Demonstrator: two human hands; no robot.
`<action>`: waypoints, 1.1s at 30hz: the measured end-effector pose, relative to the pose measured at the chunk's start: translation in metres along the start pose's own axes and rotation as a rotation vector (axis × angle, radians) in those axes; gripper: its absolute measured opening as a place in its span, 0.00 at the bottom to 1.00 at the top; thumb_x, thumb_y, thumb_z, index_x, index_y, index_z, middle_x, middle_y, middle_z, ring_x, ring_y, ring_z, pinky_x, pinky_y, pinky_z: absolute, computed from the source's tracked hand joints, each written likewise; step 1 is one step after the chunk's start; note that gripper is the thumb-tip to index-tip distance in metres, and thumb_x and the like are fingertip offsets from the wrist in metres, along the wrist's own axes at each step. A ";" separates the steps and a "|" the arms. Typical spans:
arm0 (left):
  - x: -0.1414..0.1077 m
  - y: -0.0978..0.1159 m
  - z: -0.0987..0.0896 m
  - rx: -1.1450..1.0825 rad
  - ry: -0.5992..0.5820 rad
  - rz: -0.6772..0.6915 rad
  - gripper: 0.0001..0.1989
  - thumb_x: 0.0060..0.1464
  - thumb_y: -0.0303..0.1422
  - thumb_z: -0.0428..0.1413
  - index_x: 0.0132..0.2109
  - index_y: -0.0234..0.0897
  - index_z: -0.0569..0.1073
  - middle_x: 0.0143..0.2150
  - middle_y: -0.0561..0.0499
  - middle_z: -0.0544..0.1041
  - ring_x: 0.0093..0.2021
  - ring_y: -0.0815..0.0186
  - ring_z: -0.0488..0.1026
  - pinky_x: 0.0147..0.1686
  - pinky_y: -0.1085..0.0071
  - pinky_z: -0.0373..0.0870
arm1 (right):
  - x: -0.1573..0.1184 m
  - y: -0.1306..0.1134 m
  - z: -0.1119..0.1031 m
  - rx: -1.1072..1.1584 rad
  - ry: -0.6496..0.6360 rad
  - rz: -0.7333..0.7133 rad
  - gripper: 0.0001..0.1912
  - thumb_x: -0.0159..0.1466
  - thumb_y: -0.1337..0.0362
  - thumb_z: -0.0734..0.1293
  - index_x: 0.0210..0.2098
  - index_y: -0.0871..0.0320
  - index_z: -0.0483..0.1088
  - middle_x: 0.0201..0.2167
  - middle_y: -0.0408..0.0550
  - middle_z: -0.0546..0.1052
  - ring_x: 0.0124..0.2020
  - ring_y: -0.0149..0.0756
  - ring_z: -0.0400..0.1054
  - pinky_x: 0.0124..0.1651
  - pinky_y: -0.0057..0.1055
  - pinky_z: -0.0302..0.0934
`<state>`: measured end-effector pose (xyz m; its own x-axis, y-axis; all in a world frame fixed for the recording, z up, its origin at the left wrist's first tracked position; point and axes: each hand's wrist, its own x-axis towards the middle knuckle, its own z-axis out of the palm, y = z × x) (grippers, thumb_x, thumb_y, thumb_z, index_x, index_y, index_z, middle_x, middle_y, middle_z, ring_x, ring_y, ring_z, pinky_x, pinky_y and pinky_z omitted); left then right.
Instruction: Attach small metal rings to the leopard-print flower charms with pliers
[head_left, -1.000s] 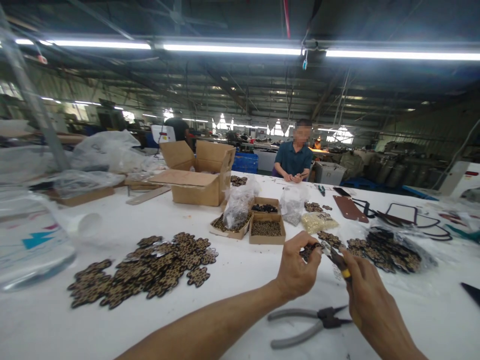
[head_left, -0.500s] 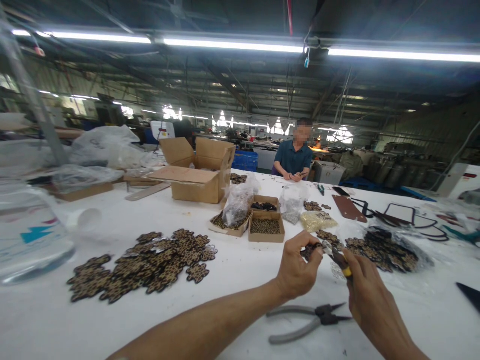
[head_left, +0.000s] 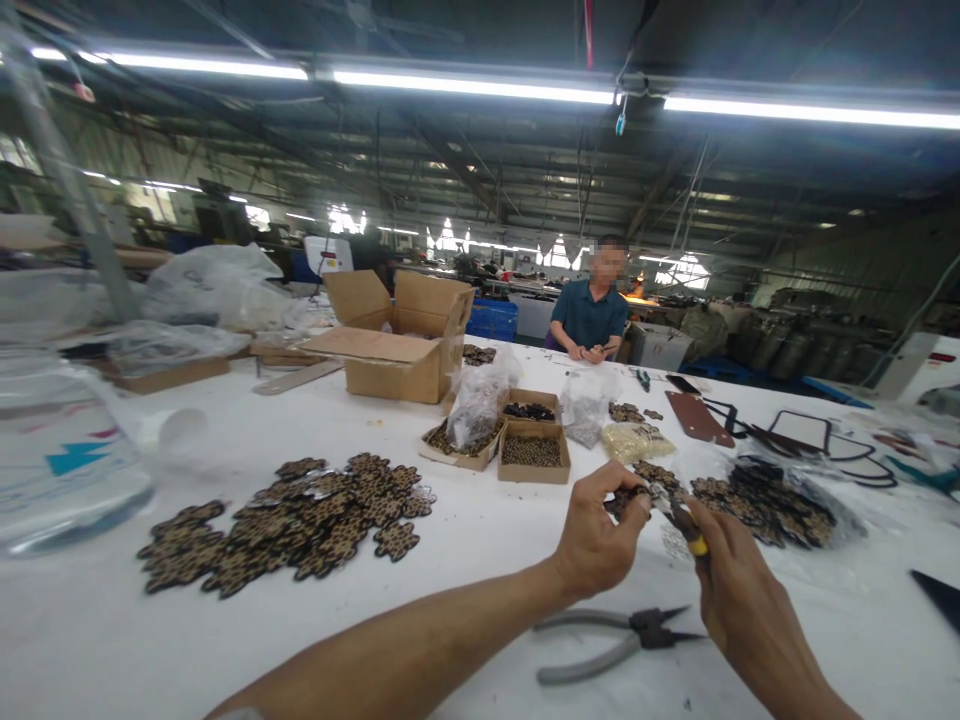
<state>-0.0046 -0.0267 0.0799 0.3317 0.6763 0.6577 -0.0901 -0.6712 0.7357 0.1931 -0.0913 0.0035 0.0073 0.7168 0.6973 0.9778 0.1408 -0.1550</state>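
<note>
Yellow-banded pliers [head_left: 682, 520] are grasped in the right hand [head_left: 739, 575], their handles enclosed by the fingers. By the left hand [head_left: 600, 535], a leopard-patterned piece [head_left: 618, 502] is pinched between thumb and forefinger. The plier tips are held right at its edge; whether it is bitten by them cannot be told, since the spot is small and partly covered. Both grips are thus clenched on something, and the piece is held in front of a cardboard bead tray [head_left: 534, 471] and to its right, above the white worktop [head_left: 112, 640].

Nearer the viewer than the bead tray, and also to its right, grey-handled pliers [head_left: 651, 628] are laid with handles spread. Brass-coloured beads [head_left: 529, 452] are contained in the tray itself. Just behind it, black parts [head_left: 531, 412] are held in a second tray; at its left, a third tray [head_left: 459, 461] is partly covered by a crumpled plastic bag [head_left: 474, 405].

To the right of the bead tray, a bag of pale yellow bits [head_left: 636, 442] is set down. Farther to its right, a heap of patterned pieces [head_left: 731, 505] is partly enveloped in plastic. To its left, nearer the viewer, a loose pile of similar pieces [head_left: 322, 520] is spread. Behind it on the left, an open cardboard box [head_left: 391, 378] is placed; behind it on the right, a person in a teal shirt [head_left: 590, 315] can be seen.
</note>
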 end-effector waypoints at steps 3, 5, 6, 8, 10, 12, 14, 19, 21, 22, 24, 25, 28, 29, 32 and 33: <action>0.000 0.001 0.000 -0.004 0.004 -0.013 0.04 0.58 0.29 0.56 0.35 0.34 0.73 0.32 0.51 0.71 0.33 0.69 0.65 0.35 0.71 0.61 | 0.000 0.003 0.002 -0.019 0.004 -0.011 0.40 0.60 0.77 0.57 0.70 0.48 0.48 0.53 0.56 0.68 0.54 0.50 0.66 0.43 0.43 0.74; 0.000 0.001 -0.001 -0.006 0.004 -0.014 0.03 0.58 0.29 0.56 0.35 0.34 0.73 0.32 0.51 0.72 0.33 0.69 0.65 0.35 0.71 0.61 | 0.000 0.001 -0.001 -0.024 0.001 -0.012 0.40 0.61 0.76 0.57 0.70 0.48 0.48 0.53 0.57 0.68 0.54 0.51 0.66 0.41 0.42 0.74; -0.001 0.001 -0.001 -0.005 0.005 -0.012 0.03 0.58 0.29 0.56 0.35 0.34 0.73 0.32 0.51 0.72 0.33 0.69 0.65 0.35 0.71 0.61 | 0.000 -0.002 -0.003 -0.022 -0.003 -0.009 0.40 0.61 0.76 0.57 0.70 0.48 0.48 0.54 0.57 0.68 0.54 0.51 0.65 0.41 0.42 0.74; -0.001 0.001 0.000 0.000 0.007 -0.008 0.03 0.58 0.28 0.56 0.35 0.34 0.73 0.32 0.51 0.71 0.33 0.68 0.65 0.35 0.71 0.61 | 0.001 -0.007 -0.009 -0.011 -0.017 0.002 0.39 0.62 0.76 0.57 0.70 0.49 0.48 0.55 0.57 0.67 0.55 0.51 0.65 0.42 0.42 0.74; -0.002 0.000 0.000 0.009 0.007 -0.007 0.03 0.57 0.28 0.56 0.35 0.34 0.73 0.32 0.51 0.71 0.33 0.68 0.65 0.35 0.71 0.61 | 0.002 -0.013 -0.015 0.002 -0.045 0.017 0.38 0.63 0.77 0.56 0.70 0.50 0.48 0.56 0.58 0.66 0.57 0.51 0.64 0.45 0.43 0.73; -0.002 0.000 0.001 0.017 0.003 -0.006 0.03 0.57 0.28 0.56 0.35 0.34 0.73 0.32 0.51 0.71 0.33 0.68 0.65 0.35 0.71 0.60 | 0.002 -0.017 -0.019 0.009 -0.068 0.026 0.37 0.64 0.77 0.55 0.70 0.50 0.48 0.56 0.58 0.66 0.57 0.50 0.64 0.46 0.43 0.73; -0.003 0.000 0.001 0.020 0.001 -0.004 0.02 0.57 0.27 0.56 0.35 0.34 0.73 0.32 0.51 0.71 0.33 0.68 0.65 0.35 0.71 0.60 | 0.003 -0.018 -0.021 0.009 -0.064 0.017 0.37 0.64 0.77 0.55 0.70 0.51 0.48 0.56 0.58 0.66 0.57 0.50 0.64 0.45 0.42 0.73; -0.003 0.000 0.002 0.020 0.006 -0.009 0.02 0.57 0.27 0.56 0.34 0.34 0.73 0.32 0.51 0.72 0.33 0.68 0.65 0.34 0.71 0.61 | 0.001 -0.011 -0.014 -0.005 -0.023 -0.006 0.37 0.62 0.77 0.56 0.69 0.50 0.50 0.55 0.57 0.67 0.56 0.50 0.65 0.43 0.42 0.74; -0.003 -0.001 0.001 0.023 0.011 -0.009 0.02 0.57 0.28 0.56 0.35 0.35 0.73 0.32 0.51 0.72 0.33 0.68 0.65 0.34 0.71 0.61 | 0.000 -0.008 -0.011 -0.011 -0.033 0.000 0.38 0.62 0.77 0.56 0.69 0.50 0.50 0.54 0.57 0.68 0.55 0.50 0.65 0.40 0.40 0.74; -0.003 -0.001 0.001 0.025 0.012 -0.008 0.02 0.57 0.28 0.56 0.35 0.35 0.73 0.32 0.51 0.72 0.33 0.68 0.66 0.35 0.71 0.61 | -0.001 -0.007 -0.010 -0.015 -0.035 -0.001 0.38 0.61 0.77 0.56 0.69 0.49 0.50 0.54 0.57 0.68 0.55 0.50 0.65 0.39 0.40 0.74; -0.003 -0.002 0.002 0.031 0.013 -0.007 0.02 0.57 0.28 0.56 0.35 0.35 0.73 0.32 0.50 0.72 0.34 0.68 0.66 0.35 0.71 0.61 | -0.001 -0.006 -0.009 -0.021 -0.034 -0.007 0.38 0.61 0.77 0.56 0.69 0.49 0.50 0.53 0.56 0.68 0.55 0.51 0.65 0.39 0.40 0.74; -0.004 -0.002 0.002 0.035 0.013 -0.007 0.02 0.57 0.28 0.56 0.35 0.35 0.73 0.32 0.50 0.72 0.34 0.67 0.66 0.35 0.71 0.61 | 0.000 -0.006 -0.009 -0.023 -0.034 -0.008 0.38 0.61 0.77 0.57 0.69 0.49 0.50 0.53 0.56 0.68 0.54 0.51 0.66 0.39 0.41 0.74; -0.004 -0.004 0.002 0.050 0.020 -0.002 0.03 0.57 0.29 0.56 0.35 0.35 0.73 0.32 0.50 0.72 0.34 0.67 0.66 0.35 0.71 0.62 | 0.001 -0.012 -0.015 -0.027 -0.056 0.008 0.37 0.62 0.77 0.56 0.68 0.49 0.50 0.53 0.56 0.68 0.54 0.50 0.66 0.41 0.41 0.74; -0.004 -0.005 0.002 0.054 0.022 0.001 0.03 0.57 0.29 0.56 0.35 0.35 0.73 0.32 0.50 0.72 0.34 0.67 0.66 0.35 0.71 0.61 | 0.002 -0.015 -0.018 -0.034 -0.065 0.016 0.37 0.62 0.77 0.56 0.68 0.49 0.50 0.53 0.56 0.68 0.55 0.50 0.66 0.41 0.41 0.74; -0.005 -0.006 0.002 0.066 0.027 0.003 0.03 0.57 0.29 0.56 0.35 0.35 0.72 0.31 0.51 0.72 0.33 0.67 0.66 0.35 0.71 0.61 | 0.003 -0.024 -0.027 -0.059 -0.091 0.037 0.36 0.63 0.78 0.56 0.67 0.49 0.52 0.53 0.55 0.69 0.55 0.49 0.66 0.37 0.37 0.73; -0.005 -0.006 0.002 0.070 0.028 0.004 0.03 0.57 0.29 0.56 0.35 0.35 0.72 0.31 0.51 0.71 0.33 0.67 0.66 0.34 0.71 0.61 | 0.003 -0.025 -0.029 -0.065 -0.095 0.041 0.35 0.62 0.78 0.56 0.67 0.49 0.52 0.53 0.55 0.69 0.55 0.49 0.66 0.36 0.37 0.73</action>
<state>-0.0038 -0.0269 0.0723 0.3053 0.6813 0.6653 -0.0247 -0.6928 0.7207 0.1745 -0.1127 0.0296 0.0309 0.7831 0.6211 0.9886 0.0675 -0.1343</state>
